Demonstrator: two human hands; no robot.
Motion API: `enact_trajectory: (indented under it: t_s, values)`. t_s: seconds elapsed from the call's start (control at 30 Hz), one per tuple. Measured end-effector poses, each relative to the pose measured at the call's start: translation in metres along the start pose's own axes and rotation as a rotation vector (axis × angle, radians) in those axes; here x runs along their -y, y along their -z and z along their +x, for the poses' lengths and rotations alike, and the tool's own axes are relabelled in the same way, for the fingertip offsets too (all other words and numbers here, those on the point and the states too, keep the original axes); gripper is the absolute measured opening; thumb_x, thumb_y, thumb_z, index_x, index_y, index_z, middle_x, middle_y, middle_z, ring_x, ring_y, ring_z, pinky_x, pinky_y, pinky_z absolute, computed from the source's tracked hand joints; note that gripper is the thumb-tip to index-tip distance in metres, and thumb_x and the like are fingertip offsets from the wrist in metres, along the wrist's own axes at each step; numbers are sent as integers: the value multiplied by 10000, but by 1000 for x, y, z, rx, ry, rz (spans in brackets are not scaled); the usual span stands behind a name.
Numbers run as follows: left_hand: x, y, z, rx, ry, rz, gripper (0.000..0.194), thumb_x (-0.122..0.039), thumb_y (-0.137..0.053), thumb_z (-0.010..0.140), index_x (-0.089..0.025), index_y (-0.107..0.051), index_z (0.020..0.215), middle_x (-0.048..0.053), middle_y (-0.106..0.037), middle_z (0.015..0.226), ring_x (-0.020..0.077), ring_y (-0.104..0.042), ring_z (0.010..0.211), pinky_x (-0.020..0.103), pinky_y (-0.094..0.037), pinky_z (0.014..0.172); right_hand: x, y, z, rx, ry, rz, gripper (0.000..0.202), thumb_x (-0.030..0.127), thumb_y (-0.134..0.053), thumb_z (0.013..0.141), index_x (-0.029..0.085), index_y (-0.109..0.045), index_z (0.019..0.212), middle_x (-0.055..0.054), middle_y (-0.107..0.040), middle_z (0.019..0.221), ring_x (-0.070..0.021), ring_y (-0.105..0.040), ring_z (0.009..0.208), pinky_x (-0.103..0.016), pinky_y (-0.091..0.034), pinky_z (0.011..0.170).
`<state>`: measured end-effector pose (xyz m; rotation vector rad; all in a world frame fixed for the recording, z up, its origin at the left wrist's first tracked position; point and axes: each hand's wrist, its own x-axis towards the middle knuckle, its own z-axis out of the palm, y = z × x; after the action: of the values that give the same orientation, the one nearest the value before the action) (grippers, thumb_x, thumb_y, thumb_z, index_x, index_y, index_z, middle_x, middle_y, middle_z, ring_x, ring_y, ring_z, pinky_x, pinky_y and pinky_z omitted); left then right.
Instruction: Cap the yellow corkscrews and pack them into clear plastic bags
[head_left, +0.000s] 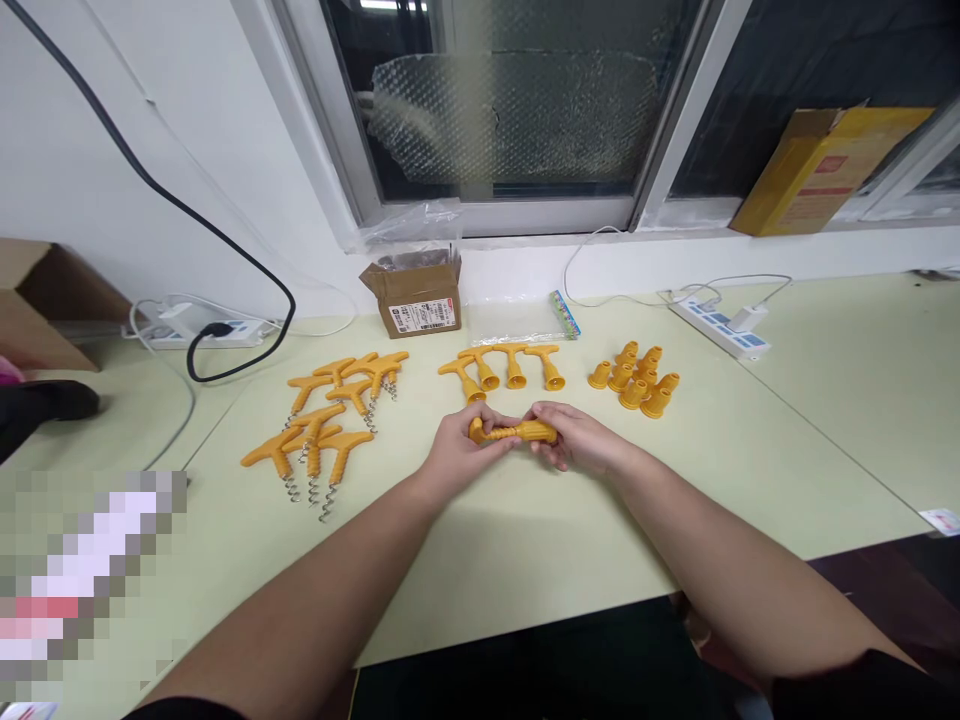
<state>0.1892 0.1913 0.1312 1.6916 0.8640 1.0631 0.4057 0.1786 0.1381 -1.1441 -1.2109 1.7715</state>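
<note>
My left hand is closed around the handle end of a yellow T-handled corkscrew. My right hand grips the yellow ribbed cap at its other end; the cap covers the spiral. Both hands hold it level, just above the table. Behind them stand several capped corkscrews in a row. On the left lie several uncapped corkscrews with bare metal spirals. To the right is a cluster of loose yellow caps.
A small cardboard box and a clear plastic bag lie by the wall. Power strips with cables are at the right and left. A black cable hangs over the table's left. Another cardboard box stands far left.
</note>
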Motion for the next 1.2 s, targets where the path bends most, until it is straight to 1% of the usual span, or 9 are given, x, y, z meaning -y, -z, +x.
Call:
enact_trajectory:
  t_s: [0.13, 0.27, 0.43, 0.67, 0.73, 0.8, 0.93, 1.07, 1.2]
  values:
    - [6, 3, 5, -58, 115, -106, 482, -328, -877, 752, -223, -408, 783, 96, -794, 996, 256, -752, 1047, 408, -591, 930, -3, 7, 2, -25, 199, -89, 442, 487, -840, 790, 222, -597, 1047, 14, -675, 911, -118, -642, 693, -259, -537, 623]
    - [6, 6, 8, -86, 139, -99, 490, -326, -889, 734, -223, -413, 785, 73, -771, 920, 270, -743, 1103, 388, -596, 922, -7, 13, 6, -44, 251, -139, 424, 466, -824, 825, 213, -598, 1079, 9, -704, 846, -141, -680, 758, -307, -550, 769]
    - [2, 8, 4, -75, 50, 50, 477, -379, -883, 746, -225, -431, 757, 75, -780, 910, 266, -765, 1014, 392, -599, 890, -8, 12, 9, -46, 104, -29, 513, 584, -826, 794, 206, -583, 1043, 33, -663, 681, -131, -642, 550, -285, -546, 602]
    - [-2, 6, -1, -65, -65, 142, 454, -396, -865, 770, -231, -443, 744, 81, -797, 936, 254, -766, 951, 401, -598, 886, 4, 6, 0, -41, -53, 21, 549, 667, -800, 772, 202, -550, 921, -8, -684, 730, -87, -531, 461, -238, -458, 458]
    - [-2, 5, 0, -73, -28, 103, 458, -392, -864, 773, -226, -437, 747, 84, -790, 942, 248, -758, 977, 397, -598, 900, 3, 6, -1, -35, -5, -17, 530, 682, -750, 810, 215, -533, 939, 13, -653, 715, -104, -542, 491, -246, -455, 476]
    - [0, 5, 2, -92, 43, 22, 466, -386, -865, 772, -219, -430, 758, 85, -776, 953, 232, -750, 965, 379, -611, 862, 0, 6, 0, -44, 133, -133, 477, 642, -729, 849, 222, -547, 987, 35, -613, 721, -114, -547, 549, -255, -463, 534]
    - [4, 6, 7, -100, 180, -179, 532, -379, -905, 716, -216, -405, 797, 62, -739, 936, 190, -719, 835, 299, -607, 637, -4, 7, 2, -123, 373, -414, 358, 519, -710, 905, 218, -618, 1075, 40, -556, 773, -122, -513, 656, -259, -431, 625]
    - [4, 6, 8, -94, 196, -201, 560, -375, -921, 692, -220, -396, 809, 43, -724, 900, 168, -699, 767, 261, -570, 572, -3, 7, 2, -117, 355, -406, 325, 520, -679, 923, 206, -635, 993, 26, -571, 751, -133, -525, 650, -272, -431, 627]
    - [-2, 4, 4, -127, 85, -36, 499, -371, -911, 707, -218, -440, 770, 33, -718, 837, 214, -733, 908, 330, -605, 779, 1, 5, 3, -74, 246, -289, 414, 602, -668, 906, 195, -615, 850, 20, -580, 670, -120, -528, 553, -268, -431, 559]
